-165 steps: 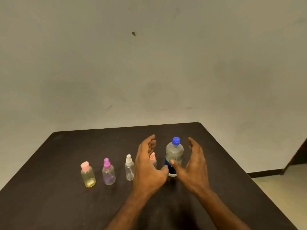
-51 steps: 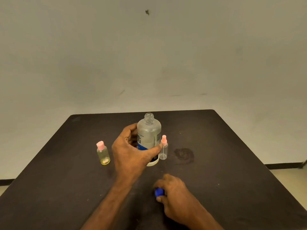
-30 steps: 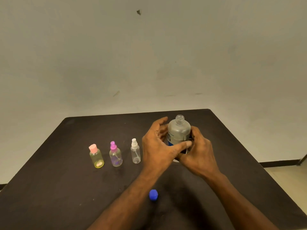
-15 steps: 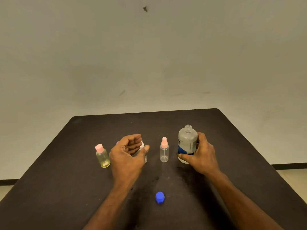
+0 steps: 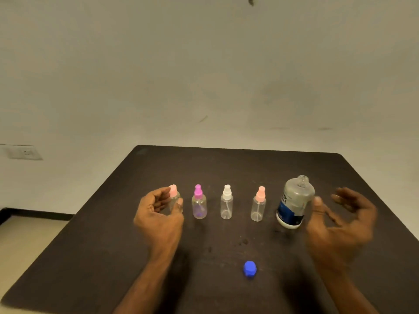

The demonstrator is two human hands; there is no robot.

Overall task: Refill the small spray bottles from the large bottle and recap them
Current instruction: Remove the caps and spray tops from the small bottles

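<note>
Dark and scuffed, the tabletop (image 5: pixel 226 168) stands against a plain pale wall (image 5: pixel 204 75). Toward its right edge the large bottle (image 5: pixel 294 201) stands uncapped, leaning a little, with a blue label on its lower half. Its blue cap (image 5: pixel 249 269) lies well apart from it, nearer the front edge. To the left of the large bottle four small spray bottles stand capped in a row across the middle: a peach-capped bottle (image 5: pixel 258 207), a white-capped bottle (image 5: pixel 226 205), a purple-capped bottle (image 5: pixel 199 205), and a pink-capped bottle (image 5: pixel 174 199) at the left end. The left hand (image 5: pixel 159 214) is at the pink-capped bottle, fingers curled round it, though whether they actually grip it cannot be told. The right hand (image 5: pixel 340 225) is just beside the large bottle on its right, blurred, fingers spread and released, holding nothing. A wall socket (image 5: pixel 23 152) sits low on the wall at far left.
</note>
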